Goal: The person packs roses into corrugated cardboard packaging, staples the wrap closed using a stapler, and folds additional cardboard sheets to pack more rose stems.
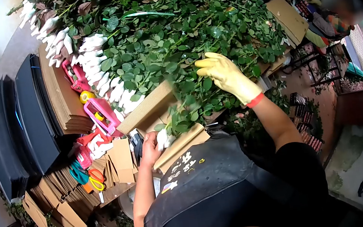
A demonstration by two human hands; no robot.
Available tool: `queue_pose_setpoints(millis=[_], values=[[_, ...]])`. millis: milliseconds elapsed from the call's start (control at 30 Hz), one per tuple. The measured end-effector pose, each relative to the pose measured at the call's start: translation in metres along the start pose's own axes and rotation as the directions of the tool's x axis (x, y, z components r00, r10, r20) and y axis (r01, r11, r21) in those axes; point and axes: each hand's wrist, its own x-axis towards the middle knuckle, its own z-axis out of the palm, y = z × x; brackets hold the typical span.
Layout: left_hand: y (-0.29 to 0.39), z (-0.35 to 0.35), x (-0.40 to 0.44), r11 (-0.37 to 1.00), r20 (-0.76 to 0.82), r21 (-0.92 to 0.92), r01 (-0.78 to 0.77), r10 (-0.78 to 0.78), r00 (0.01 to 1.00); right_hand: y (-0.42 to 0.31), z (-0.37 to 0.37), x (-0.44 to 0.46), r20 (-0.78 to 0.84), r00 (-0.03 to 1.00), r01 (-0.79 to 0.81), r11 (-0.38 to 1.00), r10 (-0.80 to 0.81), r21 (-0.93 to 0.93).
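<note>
My left hand (pixel 150 149), bare, is closed at a rose head (pixel 165 139) in a white sleeve; its fingertips are partly hidden. Leafy stems (pixel 183 117) run up and right from that head, slightly blurred. They lie in an open cardboard box (pixel 145 107) with corrugated walls, directly in front of my apron. My right hand (pixel 220 74), in a yellow rubber glove with a red cuff, hovers over the leaves with fingers stretched out and nothing visible in them. Beyond lies a large pile of roses (pixel 156 37), white-sleeved heads to the left.
Pink tape dispensers (pixel 100 116) stand left of the box. Yellow-orange scissors (pixel 96 179) and folded cardboard (pixel 73 190) lie nearer. Stacked dark sheets (pixel 34 116) and brown cardboard sheets (pixel 64 98) stand at left. Another person (pixel 330 25) sits at far right.
</note>
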Motion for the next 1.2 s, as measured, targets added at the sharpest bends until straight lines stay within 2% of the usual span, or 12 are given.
queue_pose_setpoints(millis=[167,267,333,400,500,633,667,733,800,900,1000,1200], values=[[-0.028,0.01,0.0,0.99,-0.077,-0.034,-0.135,0.132,0.988,-0.038,-0.024,0.01,0.48,0.877,0.095,0.985,-0.015,-0.143],[0.0,0.001,0.0,0.989,0.03,-0.07,0.134,-0.132,0.991,-0.034,0.0,0.008,0.762,0.576,-0.039,0.941,0.296,-0.336],[-0.004,0.007,0.003,0.968,-0.073,-0.252,-0.006,-0.013,0.997,-0.017,0.037,0.003,0.803,0.407,-0.077,0.892,0.435,-0.445],[0.015,0.004,-0.001,0.898,-0.044,-0.415,0.146,-0.18,0.983,-0.028,0.038,0.001,0.743,0.44,-0.162,0.859,0.504,-0.486],[-0.001,0.0,0.006,0.973,-0.028,0.092,-0.212,0.215,0.976,-0.011,0.062,-0.02,0.745,0.534,-0.108,0.906,0.4,-0.41],[0.009,0.0,0.009,0.984,-0.03,0.054,-0.17,0.171,0.985,0.024,0.082,-0.025,0.817,0.492,-0.108,0.952,0.301,-0.286],[0.008,-0.001,0.01,0.984,-0.018,0.061,-0.169,0.171,0.985,0.042,0.078,-0.051,0.649,0.735,-0.195,0.978,0.195,-0.073],[0.007,-0.001,0.008,0.99,-0.011,0.009,-0.14,0.14,0.99,0.026,0.042,0.003,0.779,0.408,-0.272,0.878,0.476,-0.394],[0.013,-0.002,0.007,0.99,-0.034,0.011,-0.141,0.142,0.989,0.02,0.021,0.031,0.552,0.701,-0.404,0.889,0.451,-0.214],[0.013,0.002,0.012,0.997,-0.054,0.051,-0.063,0.066,0.996,0.002,0.015,0.079,0.331,0.927,-0.091,0.962,0.176,-0.258],[0.011,0.007,0.019,0.982,-0.121,0.172,-0.074,0.095,0.988,0.023,0.068,0.092,0.388,0.92,0.126,0.905,0.045,-0.405],[0.01,0.013,0.019,0.986,-0.27,0.069,-0.149,0.162,0.949,0.08,0.136,0.141,0.35,0.877,-0.116,0.851,0.33,-0.512]])
